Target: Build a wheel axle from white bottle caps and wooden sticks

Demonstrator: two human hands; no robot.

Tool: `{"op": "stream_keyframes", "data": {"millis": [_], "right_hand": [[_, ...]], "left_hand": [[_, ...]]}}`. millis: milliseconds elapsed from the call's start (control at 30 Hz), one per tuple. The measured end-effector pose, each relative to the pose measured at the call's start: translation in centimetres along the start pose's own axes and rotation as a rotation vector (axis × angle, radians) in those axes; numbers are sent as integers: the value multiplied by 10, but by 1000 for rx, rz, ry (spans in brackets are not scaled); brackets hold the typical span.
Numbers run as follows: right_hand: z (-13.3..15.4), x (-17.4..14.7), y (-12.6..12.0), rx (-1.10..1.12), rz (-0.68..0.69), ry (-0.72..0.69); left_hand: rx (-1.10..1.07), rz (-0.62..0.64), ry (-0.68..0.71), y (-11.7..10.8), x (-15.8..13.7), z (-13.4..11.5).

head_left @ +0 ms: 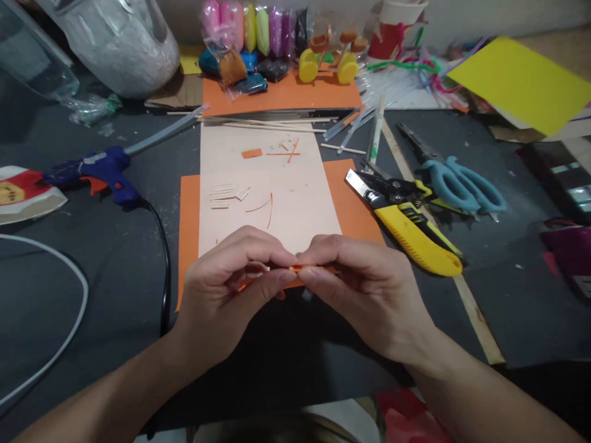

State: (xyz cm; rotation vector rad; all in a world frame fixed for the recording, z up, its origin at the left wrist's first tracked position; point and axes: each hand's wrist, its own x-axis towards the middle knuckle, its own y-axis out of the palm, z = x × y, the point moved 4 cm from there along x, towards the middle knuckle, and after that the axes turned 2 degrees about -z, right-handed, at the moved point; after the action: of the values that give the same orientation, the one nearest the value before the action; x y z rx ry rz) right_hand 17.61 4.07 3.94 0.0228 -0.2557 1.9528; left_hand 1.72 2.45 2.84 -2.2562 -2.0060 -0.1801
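Between the fingertips of both hands is a small orange strip [298, 267], which looks like paper; most of it is hidden by the fingers. My left hand [237, 274] pinches its left part, thumb below and index finger above. The right part is pinched the same way by my right hand [357, 283], and the two hands nearly touch. Beneath them lies a white sheet [300, 203] on top of orange sheets [362, 203]. On the white sheet are several short cut sticks [222, 192], thin orange slivers [271, 209] and a small orange rectangle [252, 153].
A blue glue gun [101, 172] with its black cord lies at left. To the right are a yellow utility knife [415, 237], black-and-yellow pliers [392, 184] and blue-handled scissors [462, 181]. Wooden skewers [272, 125] and bagged clay [258, 31] lie toward the back.
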Motion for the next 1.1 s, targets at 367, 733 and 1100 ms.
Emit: {"op": "stream_keyframes", "data": {"millis": [367,733,1100], "right_hand": [[-2,0,0,31,-52,9],[-1,0,0,141,-51,103],[-6,0,3,261,-29,243]], "left_hand": [[-53,-42,-56,1,-2,2],[39,-34,22,0,-2,0],[-124,-38,-29,2,-2,5]]}}
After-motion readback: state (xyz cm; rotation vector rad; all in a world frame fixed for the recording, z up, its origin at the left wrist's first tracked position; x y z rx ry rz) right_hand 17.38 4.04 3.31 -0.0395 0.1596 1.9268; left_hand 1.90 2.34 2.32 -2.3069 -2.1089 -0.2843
